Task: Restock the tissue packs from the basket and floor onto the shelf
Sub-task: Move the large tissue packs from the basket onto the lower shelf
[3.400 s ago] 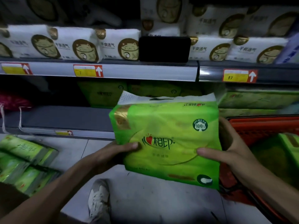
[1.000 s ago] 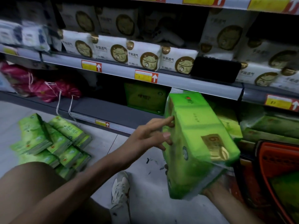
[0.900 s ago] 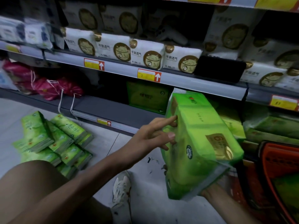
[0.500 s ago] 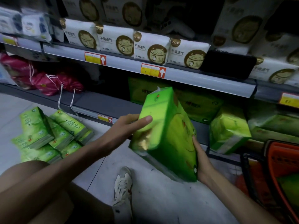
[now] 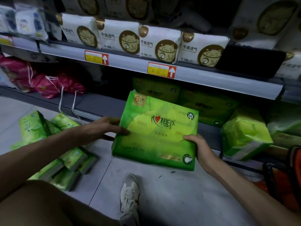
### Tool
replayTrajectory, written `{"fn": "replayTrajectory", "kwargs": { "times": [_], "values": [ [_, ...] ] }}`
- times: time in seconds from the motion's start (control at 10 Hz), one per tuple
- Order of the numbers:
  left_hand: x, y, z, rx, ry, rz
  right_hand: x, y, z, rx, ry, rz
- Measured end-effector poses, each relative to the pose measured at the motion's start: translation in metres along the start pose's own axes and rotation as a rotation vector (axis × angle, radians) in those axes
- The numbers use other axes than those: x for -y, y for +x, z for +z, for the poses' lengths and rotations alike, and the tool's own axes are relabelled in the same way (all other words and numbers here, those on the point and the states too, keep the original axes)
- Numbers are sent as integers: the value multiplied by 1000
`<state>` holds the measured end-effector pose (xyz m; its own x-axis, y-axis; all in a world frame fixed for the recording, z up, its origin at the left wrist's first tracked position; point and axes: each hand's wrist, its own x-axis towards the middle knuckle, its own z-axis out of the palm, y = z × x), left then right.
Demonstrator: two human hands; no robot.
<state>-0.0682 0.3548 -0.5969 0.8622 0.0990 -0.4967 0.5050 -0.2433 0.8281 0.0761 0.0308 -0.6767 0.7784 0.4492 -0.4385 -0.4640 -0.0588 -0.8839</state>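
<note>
The green tissue pack [image 5: 156, 132], edge-on half a second ago, now faces the viewer, held up just in front of the bottom shelf [image 5: 97, 103]. The left hand [image 5: 104, 128] clasps its left edge and the right hand [image 5: 197, 145] its lower right edge, thumbs on the front. It looks squared up to slide in left of the shelved green packs [image 5: 206, 108].

Dim overall, darkest beneath the upper shelf [image 5: 130, 62]. Brightest on the green pack [image 5: 156, 132] and pale floor [image 5: 171, 193]. Smeared by blur at top left, bowed toward the edges.
</note>
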Motion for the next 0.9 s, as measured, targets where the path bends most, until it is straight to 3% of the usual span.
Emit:
{"fn": "replayTrajectory", "kwargs": {
  "times": [0.4,0.7,0.9],
  "values": [
    [74,152,-89,-88,-4,57,3,93,23,-109,-353,-280],
    [46,224,-85,-236,-56,311,13,174,33,-344,-519,-452],
    [49,254,-85,-357,-54,343,10,204,39,-427,-612,-445]
  ]
}}
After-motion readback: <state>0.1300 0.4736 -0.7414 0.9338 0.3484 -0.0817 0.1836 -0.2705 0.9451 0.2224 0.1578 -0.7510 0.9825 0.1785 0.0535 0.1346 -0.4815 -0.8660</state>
